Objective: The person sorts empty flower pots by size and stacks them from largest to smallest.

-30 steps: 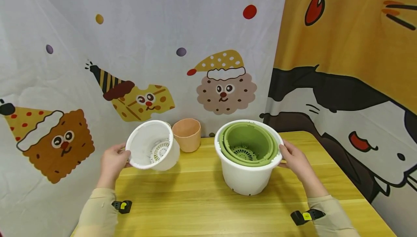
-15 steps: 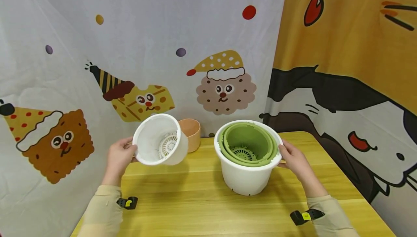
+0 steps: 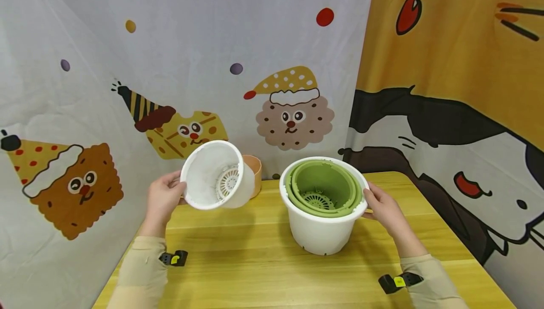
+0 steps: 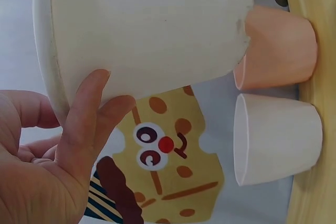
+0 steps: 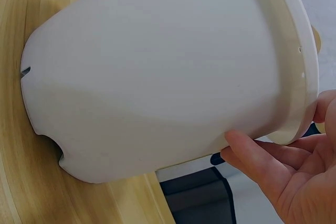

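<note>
My left hand pinches the rim of a white plastic flowerpot, thumb inside and fingers under the lip. That pot is tilted with its mouth toward me, off the table, and its slotted base shows inside. My right hand grips the rim of a larger white flowerpot standing on the table. Two green flowerpots sit nested inside it. In the right wrist view, fingers press the larger pot's outer wall below its lip.
Behind the tilted pot, partly hidden, stands a peach pot. The left wrist view shows a small white pot beside it. The wooden table ends at a printed curtain at the back.
My left hand has lifted the white flowerpot slightly and carried it to the right, so it covers more of the peach pot. The right hand and its pot stay in place.
</note>
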Demonstrator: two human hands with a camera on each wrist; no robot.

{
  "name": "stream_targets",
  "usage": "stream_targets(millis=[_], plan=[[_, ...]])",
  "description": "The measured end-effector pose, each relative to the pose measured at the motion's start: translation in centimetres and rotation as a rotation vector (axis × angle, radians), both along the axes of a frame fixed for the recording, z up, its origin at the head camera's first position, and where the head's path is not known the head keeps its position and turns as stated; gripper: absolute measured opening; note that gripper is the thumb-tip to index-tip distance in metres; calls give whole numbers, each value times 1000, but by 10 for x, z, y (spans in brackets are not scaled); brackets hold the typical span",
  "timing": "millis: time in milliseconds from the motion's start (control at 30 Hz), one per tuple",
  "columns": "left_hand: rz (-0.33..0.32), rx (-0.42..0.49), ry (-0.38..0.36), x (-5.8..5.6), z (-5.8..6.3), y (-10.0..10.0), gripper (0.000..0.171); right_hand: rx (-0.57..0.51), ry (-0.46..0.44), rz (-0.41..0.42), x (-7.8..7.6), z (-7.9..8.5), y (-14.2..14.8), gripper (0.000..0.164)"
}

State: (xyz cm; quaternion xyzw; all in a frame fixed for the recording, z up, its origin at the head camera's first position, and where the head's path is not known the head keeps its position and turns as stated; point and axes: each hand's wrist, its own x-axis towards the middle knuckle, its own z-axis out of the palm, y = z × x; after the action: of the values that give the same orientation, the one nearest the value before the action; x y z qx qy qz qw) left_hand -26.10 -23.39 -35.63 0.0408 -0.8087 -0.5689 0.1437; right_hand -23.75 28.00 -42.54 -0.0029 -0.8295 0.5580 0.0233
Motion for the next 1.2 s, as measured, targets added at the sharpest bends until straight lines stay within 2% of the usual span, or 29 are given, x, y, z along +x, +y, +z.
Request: stream_targets(millis=[733,967,1200], plan=[[-41,8,77,-7,32,28,43,-5,-2,-2,0,0,1,63],[-71,39,107,-10,40,40,42,-2,12,0,0,-1,1,62],[-90,81,99,-12,47,52,41,-10,5,-3,-1,-2,0,62]])
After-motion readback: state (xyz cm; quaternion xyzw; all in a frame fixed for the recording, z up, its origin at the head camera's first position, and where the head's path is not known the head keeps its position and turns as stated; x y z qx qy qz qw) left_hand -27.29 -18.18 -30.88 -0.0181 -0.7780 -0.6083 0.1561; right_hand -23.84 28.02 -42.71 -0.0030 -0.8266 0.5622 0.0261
